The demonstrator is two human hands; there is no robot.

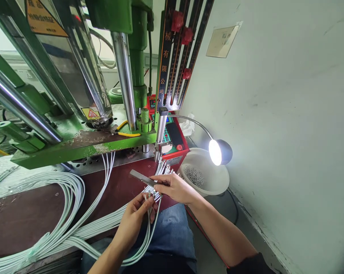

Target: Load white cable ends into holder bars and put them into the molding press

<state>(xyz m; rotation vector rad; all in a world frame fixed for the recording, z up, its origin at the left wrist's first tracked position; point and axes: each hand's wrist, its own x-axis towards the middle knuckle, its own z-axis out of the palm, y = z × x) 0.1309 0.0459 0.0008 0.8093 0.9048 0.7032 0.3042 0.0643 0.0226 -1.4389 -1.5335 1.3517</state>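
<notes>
Head camera, and towering over everything is the green press [137, 57], steel columns planted on its bed. Below stretches the dark red table [126, 171], and across it run the white cables [79, 194], looping round at the left. Past the table's right end sits a white basin [217, 171] holding small metal pieces [194, 176], with a red control box [172, 155] beside it and a lit lamp [221, 152] leaning in above. Now the action: the left hand [137, 211] has thumb and fingers pinched on a few cables near their tips, above the lap, while the right hand [168, 186] is clamped on a flat metal bar [141, 177], free end out over the table! Smallest of all, the cable ends [149, 193], right between the two hands. Close work on those tips looks like the step in hand; the next move seems to call for a steady left pinch and careful bar placement, though contact there I can't make out
</notes>
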